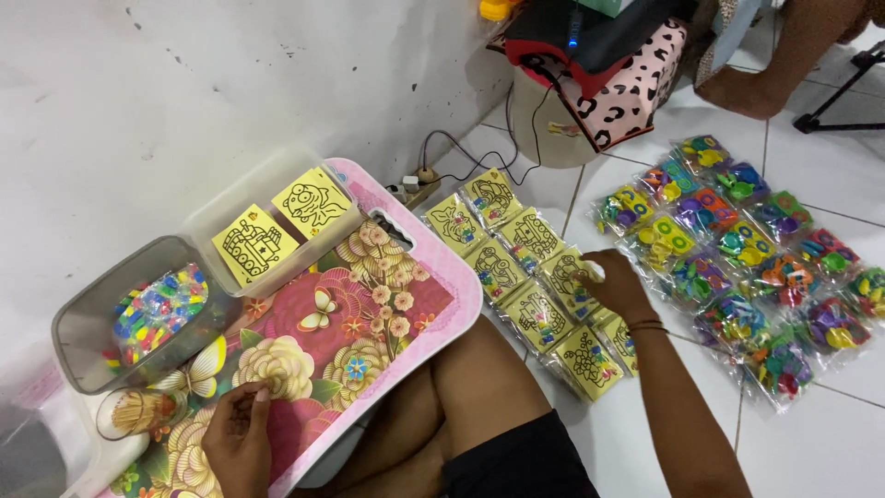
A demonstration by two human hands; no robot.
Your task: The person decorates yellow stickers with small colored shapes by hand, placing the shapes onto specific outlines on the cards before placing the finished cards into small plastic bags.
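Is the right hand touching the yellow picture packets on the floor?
Touching. The head view shows the right hand resting directly on the row of yellow picture packets, fingers overlapping one packet with no gap.

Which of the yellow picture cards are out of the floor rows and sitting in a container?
The two unwrapped yellow cards in the clear tub on the floral tray; the others lie bagged on the floor.

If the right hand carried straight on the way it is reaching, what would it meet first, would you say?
The right hand already rests on the yellow picture packets; further on, it would probably meet the next packet in that row, toward the wall, though depth is unclear.
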